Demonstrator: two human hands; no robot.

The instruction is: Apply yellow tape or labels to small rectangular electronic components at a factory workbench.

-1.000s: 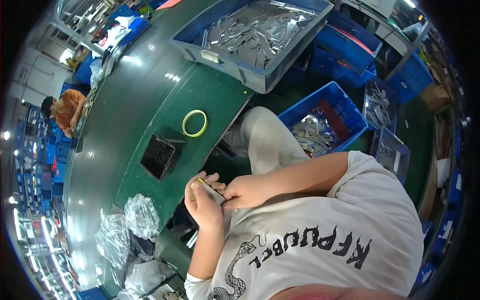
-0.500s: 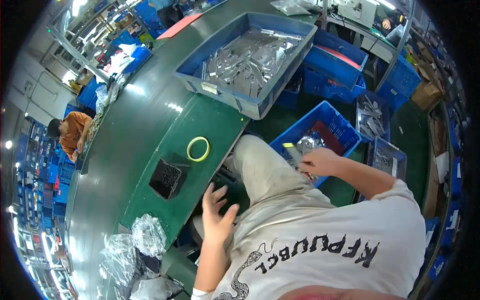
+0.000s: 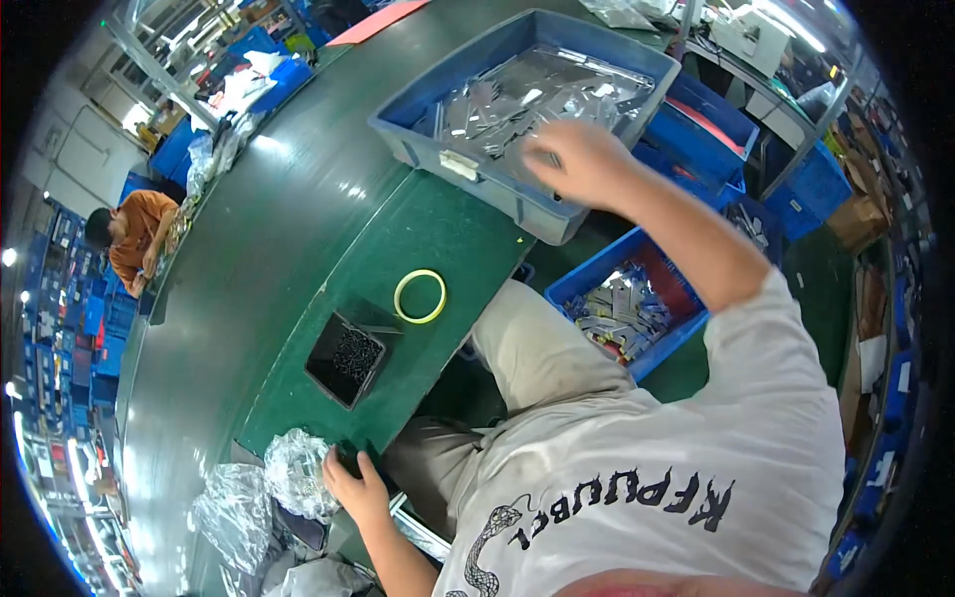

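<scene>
My right hand [image 3: 582, 164], smeared by motion, is over the near edge of a large grey-blue tub [image 3: 497, 189] full of flat silvery metal pieces [image 3: 497, 114]. Its fingers look curled, but whether they hold anything does not show. At the lower left, my left hand [image 3: 355, 488] is at the side of a crumpled clear plastic bag [image 3: 296, 473], thumb and fingers apart. Something dark shows between them; I cannot make it out. On the green worktop, an open black box [image 3: 343, 360] holds small dark parts, and a yellow tape roll [image 3: 420, 297] lies beside it.
A blue crate [image 3: 637, 298] at my right knee holds many metal pieces with yellow bits. More blue crates [image 3: 696, 124] stand at the far right. Other plastic bags [image 3: 239, 512] lie at lower left. A person in orange [image 3: 144, 239] works across the long dark-green table.
My right hand has left the blue crate, where it held a yellow-tipped metal piece, and moved up to the tub. My left hand has dropped down and left to the plastic bag.
</scene>
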